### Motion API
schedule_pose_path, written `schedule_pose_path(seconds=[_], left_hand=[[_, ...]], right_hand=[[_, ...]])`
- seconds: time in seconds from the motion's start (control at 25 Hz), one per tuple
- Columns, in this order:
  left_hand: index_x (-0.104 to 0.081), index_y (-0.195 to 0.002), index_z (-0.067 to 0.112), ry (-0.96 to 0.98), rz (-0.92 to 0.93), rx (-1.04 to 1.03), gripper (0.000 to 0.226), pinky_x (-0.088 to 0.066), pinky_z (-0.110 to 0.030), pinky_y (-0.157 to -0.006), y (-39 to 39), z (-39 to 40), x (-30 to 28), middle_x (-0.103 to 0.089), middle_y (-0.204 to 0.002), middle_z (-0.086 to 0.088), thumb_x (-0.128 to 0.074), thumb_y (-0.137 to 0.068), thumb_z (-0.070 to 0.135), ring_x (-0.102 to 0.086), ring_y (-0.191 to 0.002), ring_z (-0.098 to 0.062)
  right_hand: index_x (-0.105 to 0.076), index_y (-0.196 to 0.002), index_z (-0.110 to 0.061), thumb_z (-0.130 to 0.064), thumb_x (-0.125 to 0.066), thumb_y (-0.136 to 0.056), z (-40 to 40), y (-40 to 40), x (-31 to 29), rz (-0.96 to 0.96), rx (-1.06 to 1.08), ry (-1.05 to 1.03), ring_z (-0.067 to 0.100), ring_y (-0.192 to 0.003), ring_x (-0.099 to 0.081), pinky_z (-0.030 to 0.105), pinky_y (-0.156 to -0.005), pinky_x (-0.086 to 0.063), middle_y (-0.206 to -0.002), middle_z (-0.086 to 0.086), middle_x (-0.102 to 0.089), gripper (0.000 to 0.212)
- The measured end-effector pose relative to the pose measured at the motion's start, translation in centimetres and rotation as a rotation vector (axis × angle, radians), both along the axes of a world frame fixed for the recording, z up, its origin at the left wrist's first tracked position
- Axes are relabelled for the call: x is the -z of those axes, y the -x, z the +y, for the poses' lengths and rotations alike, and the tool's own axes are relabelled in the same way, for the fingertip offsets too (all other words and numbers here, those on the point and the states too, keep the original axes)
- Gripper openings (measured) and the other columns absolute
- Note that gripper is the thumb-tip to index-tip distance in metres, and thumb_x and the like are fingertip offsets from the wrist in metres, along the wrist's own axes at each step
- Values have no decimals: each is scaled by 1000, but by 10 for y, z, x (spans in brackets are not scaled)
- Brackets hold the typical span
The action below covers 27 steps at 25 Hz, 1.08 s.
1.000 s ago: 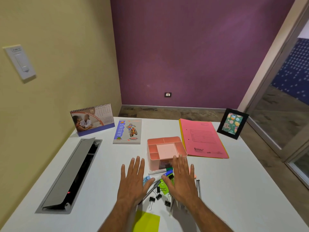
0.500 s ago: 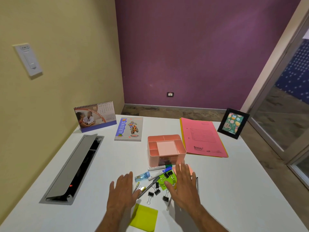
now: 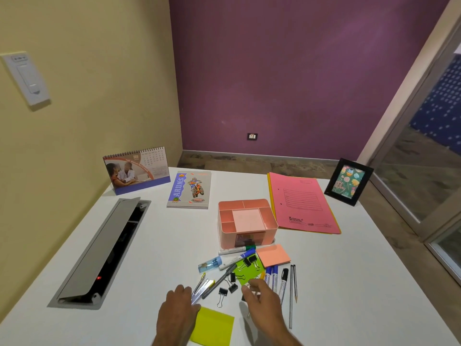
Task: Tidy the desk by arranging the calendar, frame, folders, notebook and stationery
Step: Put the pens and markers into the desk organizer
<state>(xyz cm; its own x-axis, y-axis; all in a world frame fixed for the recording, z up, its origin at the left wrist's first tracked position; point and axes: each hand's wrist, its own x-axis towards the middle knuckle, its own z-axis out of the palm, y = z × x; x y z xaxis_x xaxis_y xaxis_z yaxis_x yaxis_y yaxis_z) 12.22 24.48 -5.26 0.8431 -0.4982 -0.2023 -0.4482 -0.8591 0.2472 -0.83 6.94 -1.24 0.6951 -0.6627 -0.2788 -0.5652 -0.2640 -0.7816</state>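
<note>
My left hand (image 3: pixel 178 312) is at the desk's near edge, its curled fingers and thumb gripping the near end of a silver stapler (image 3: pixel 203 287). My right hand (image 3: pixel 264 304) curls over black binder clips (image 3: pixel 222 293) at the near edge of a green note (image 3: pixel 249 269); what its fingers hold is hidden. Markers (image 3: pixel 274 278), pencils (image 3: pixel 291 295), a grey pen (image 3: pixel 219 280) and a pink sticky pad (image 3: pixel 273 255) lie around. Behind them stands a pink organiser (image 3: pixel 273 218). Calendar (image 3: pixel 137 171), notebook (image 3: pixel 189 189), pink folder (image 3: pixel 301 203) and frame (image 3: pixel 349 182) sit along the back.
A yellow-green sticky pad (image 3: pixel 214 325) lies between my wrists. A blue tube (image 3: pixel 210 264) and a green-capped marker (image 3: pixel 234 250) lie before the organiser. An open cable tray (image 3: pixel 99 250) runs along the left of the white desk (image 3: pixel 349 283). Walls close the left and back.
Both hands drew back toward me off the stationery pile and went from flat to curled. The left hand closed on the stapler's end and the right settled over the binder clips.
</note>
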Motion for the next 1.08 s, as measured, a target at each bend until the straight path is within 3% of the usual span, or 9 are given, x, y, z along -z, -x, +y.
schedule_pose_path(seconds=[0.08,0.16,0.32,0.52,0.72,0.84,0.92,1.0,1.08], left_hand=[[-57,-112,24,18,-11,-1,29,-44,-28,-77,-2,-3,6,-55,-112,3,-51,-93,46,-53,-102,-15],[-57,-111,24,56,-4,-14,26,-43,-26,-76,-4,-6,7,-55,-113,3,-49,-96,43,-53,-101,-14],[-55,-90,28,205,65,-99,8,-45,-30,-77,-12,-7,6,-54,-98,2,-53,-94,35,-55,-94,-16],[-66,-94,30,589,147,-194,19,-53,-31,-77,-14,-20,1,-59,-91,13,-69,-83,15,-60,-87,-12],[-68,-100,31,742,100,-39,28,-52,-24,-76,-23,-42,-13,-62,-94,20,-75,-80,14,-60,-85,-1],[-58,-99,46,755,128,-20,34,-46,-17,-78,-28,-48,-21,-58,-98,27,-75,-82,22,-55,-92,1],[-55,-109,44,692,126,-25,35,-45,-22,-83,-35,-51,-23,-55,-104,28,-74,-84,29,-52,-98,-1],[-57,-117,37,571,96,-62,36,-43,-23,-88,-48,-53,-20,-56,-112,21,-71,-85,30,-51,-106,-7],[-57,-122,34,466,57,-91,35,-43,-25,-89,-59,-53,-15,-58,-120,16,-66,-88,31,-50,-110,-11]], right_hand=[[-60,-104,-34,-99,-39,-49,-2,-2,14,-19,40,-43,9,-85,-68,32,-75,-58,-104,-12,-68,88],[-60,-97,-36,-100,-38,-41,-2,-6,18,-6,63,-70,9,-81,-69,31,-69,-59,-98,-14,-68,88],[-61,-91,-37,-46,-69,-84,3,-20,-2,-14,53,-116,13,-80,-70,43,-77,-59,-95,-9,-69,14],[-59,-121,-23,-29,-70,-87,5,-52,-27,-52,31,-212,5,-85,-63,20,-69,-54,-95,-9,-67,36],[-59,-120,-29,-7,-69,-85,4,-79,-49,-172,1,-333,19,-60,-66,33,-57,-57,-82,6,-68,42],[-64,-103,-27,3,-70,-78,-3,-89,-59,-204,38,-244,17,-54,-65,40,-57,-57,-78,5,-70,39],[-64,-95,-31,3,-70,-77,-12,-96,-68,-231,34,-133,8,-62,-67,32,-58,-59,-79,-1,-71,39],[-64,-98,-30,2,-67,-80,-25,-107,-78,-275,45,-62,4,-64,-67,22,-54,-54,-75,-6,-70,37],[-66,-106,-27,-4,-67,-81,-44,-124,-88,-286,64,88,3,-68,-66,25,-60,-54,-76,-10,-69,34]])
